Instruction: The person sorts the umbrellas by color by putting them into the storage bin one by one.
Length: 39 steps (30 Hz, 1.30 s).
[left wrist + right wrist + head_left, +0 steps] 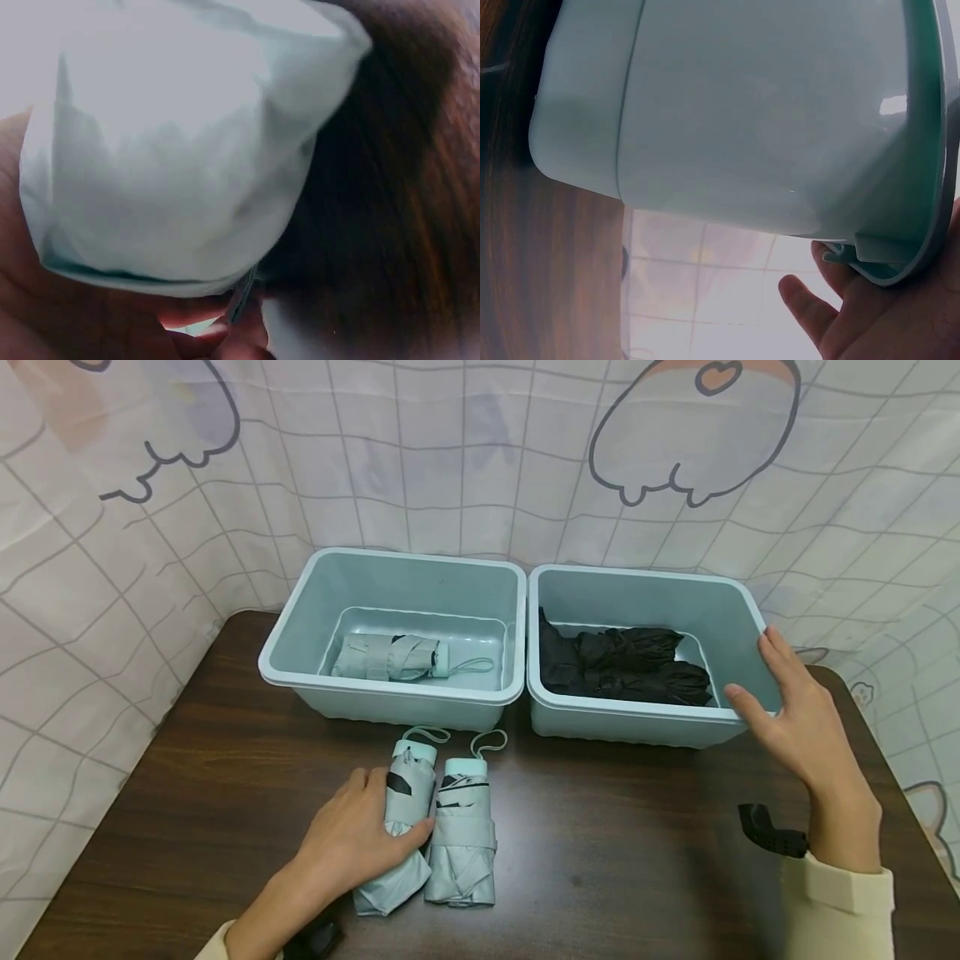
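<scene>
On the table, two pale green folded umbrellas lie side by side, handles toward the bins. My left hand [352, 835] grips the left umbrella [408, 785] around its middle, thumb on the right side. Its cloth end [172, 150] fills much of the left wrist view. Just right of that hand lies the other umbrella [461, 843]. My right hand [806, 727] holds the near right corner of the right bin [637, 727], thumb at the front rim. In the right wrist view, some fingers [806, 304] show beneath the rim, outside the wall.
Another pale green umbrella [390, 657] lies in the left bin [390, 695], its strap pointing right. Several black folded umbrellas [630, 660] lie in the right bin. Both bins stand near the back of the dark wooden table [600, 835], before a grid-patterned curtain [465, 460].
</scene>
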{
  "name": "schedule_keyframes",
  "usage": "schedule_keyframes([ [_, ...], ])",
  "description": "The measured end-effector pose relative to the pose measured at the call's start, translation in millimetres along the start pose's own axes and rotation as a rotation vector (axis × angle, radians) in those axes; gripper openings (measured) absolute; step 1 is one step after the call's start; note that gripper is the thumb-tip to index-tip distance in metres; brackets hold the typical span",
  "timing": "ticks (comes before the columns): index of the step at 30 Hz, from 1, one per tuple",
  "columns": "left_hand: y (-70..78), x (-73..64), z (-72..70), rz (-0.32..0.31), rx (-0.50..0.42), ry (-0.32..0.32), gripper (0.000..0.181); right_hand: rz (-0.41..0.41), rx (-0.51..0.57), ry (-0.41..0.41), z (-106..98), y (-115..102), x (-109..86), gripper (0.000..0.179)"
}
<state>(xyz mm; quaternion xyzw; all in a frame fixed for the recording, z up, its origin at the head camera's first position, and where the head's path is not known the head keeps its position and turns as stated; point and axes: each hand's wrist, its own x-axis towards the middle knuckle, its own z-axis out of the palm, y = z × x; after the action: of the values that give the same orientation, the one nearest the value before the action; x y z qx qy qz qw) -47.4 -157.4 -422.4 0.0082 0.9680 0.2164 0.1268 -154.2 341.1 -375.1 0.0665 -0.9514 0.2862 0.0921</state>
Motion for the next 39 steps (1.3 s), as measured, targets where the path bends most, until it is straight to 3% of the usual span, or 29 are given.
schedule_keyframes([
  [11,4.9,-3.8,0.5,0.026,-0.015,0.079,0.081,0.006,-0.013,-0.009,-0.2,-0.8,0.4,0.078],
  [27,11.6,-2.7,-1.7,0.058,0.043,0.169,0.068,-0.008,-0.022,0.013,-0.1,-1.1,0.5,0.078],
  [39,7.2,2.6,0.4,0.051,0.001,0.177,0.073,-0.006,-0.005,0.002,0.4,1.2,-0.8,0.079],
])
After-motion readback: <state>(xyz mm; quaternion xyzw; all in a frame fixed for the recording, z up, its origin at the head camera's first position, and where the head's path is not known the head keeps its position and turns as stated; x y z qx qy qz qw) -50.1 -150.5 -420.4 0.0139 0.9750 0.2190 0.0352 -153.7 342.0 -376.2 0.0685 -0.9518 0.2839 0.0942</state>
